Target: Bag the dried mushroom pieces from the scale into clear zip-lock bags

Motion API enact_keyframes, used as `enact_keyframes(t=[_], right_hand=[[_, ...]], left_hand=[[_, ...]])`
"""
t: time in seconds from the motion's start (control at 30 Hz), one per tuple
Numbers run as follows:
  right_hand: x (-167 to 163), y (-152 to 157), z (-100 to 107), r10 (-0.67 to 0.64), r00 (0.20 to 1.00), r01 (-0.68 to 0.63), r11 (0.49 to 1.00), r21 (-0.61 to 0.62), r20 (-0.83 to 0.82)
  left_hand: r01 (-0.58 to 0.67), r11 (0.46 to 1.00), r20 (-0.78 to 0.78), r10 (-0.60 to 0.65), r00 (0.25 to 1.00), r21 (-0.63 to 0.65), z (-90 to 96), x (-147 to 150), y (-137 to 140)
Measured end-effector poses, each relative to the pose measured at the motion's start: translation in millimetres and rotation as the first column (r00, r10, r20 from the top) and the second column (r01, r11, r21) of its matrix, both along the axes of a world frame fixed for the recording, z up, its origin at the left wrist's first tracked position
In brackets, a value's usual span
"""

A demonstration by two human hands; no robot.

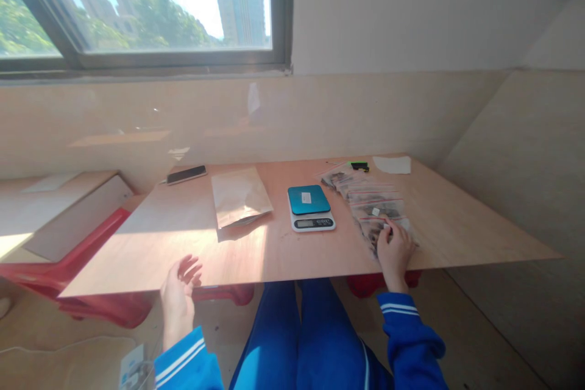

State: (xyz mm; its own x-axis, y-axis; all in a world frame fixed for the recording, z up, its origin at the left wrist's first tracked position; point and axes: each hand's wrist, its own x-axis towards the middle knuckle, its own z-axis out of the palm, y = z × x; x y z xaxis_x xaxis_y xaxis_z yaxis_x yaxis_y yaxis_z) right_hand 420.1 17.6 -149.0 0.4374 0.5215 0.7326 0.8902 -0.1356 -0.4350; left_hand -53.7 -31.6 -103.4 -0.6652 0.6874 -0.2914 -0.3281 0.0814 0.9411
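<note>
My right hand (393,250) rests on the nearest of several clear zip bags (373,205) with red seals and dark contents, laid in an overlapping row at the table's right; its fingers press on that bag. My left hand (180,292) hovers open by the table's front edge, fingers apart, holding nothing. A small kitchen scale (309,208) with a blue top stands mid-table between the hands. A brown paper envelope (240,196) lies left of the scale.
A phone (186,174) lies at the far left of the wooden board table (457,219). A black and green clip (359,165) and white paper (392,164) sit at the back right. Red stools stand beneath; a second board (68,207) lies left.
</note>
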Motion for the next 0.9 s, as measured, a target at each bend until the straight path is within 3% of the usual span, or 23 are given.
enact_keyframes(t=[0.13, 0.23, 0.27, 0.33, 0.43, 0.53, 0.67, 0.8, 0.9], right_hand=[[-2, -1, 1, -0.009, 1.0, 0.009, 1.0, -0.014, -0.01], [-2, -1, 1, 0.0, 1.0, 0.0, 1.0, -0.013, -0.023], [-2, -1, 1, 0.004, 1.0, -0.005, 1.0, -0.012, -0.029], [-2, -1, 1, 0.008, 0.999, -0.009, 1.0, -0.013, -0.044], [-2, -1, 1, 0.002, 0.999, -0.003, 1.0, -0.017, -0.051], [-2, -1, 1, -0.001, 0.999, 0.0, 1.0, -0.015, -0.037], [-1, 0, -1, -0.005, 1.0, 0.004, 1.0, -0.005, -0.022], [-1, 0, -1, -0.004, 1.0, 0.004, 1.0, 0.013, -0.001], [-2, 0, 0, -0.006, 1.0, 0.006, 1.0, 0.013, -0.004]], left_hand=[[0.005, 1.0, -0.167, -0.008, 0.986, -0.021, -0.2, 1, -3], [-0.01, 1.0, -0.399, -0.003, 0.917, -0.029, 4.8, 10, -4], [-0.001, 1.0, -0.487, -0.011, 0.873, -0.025, 7.3, 15, -3], [0.099, 0.995, -0.702, -0.083, 0.708, -0.017, 12.3, 27, 5], [0.245, 0.968, -0.836, -0.176, 0.519, -0.051, 17.9, 47, 27], [0.355, 0.927, -0.902, -0.253, 0.349, -0.123, 21.2, 58, 53], [0.374, 0.899, -0.93, -0.313, 0.192, -0.226, 25.1, 54, 77], [0.331, 0.893, -0.929, -0.355, 0.104, -0.304, 36.0, 42, 87], [0.282, 0.907, -0.936, -0.344, 0.073, -0.312, 54.4, 38, 88]])
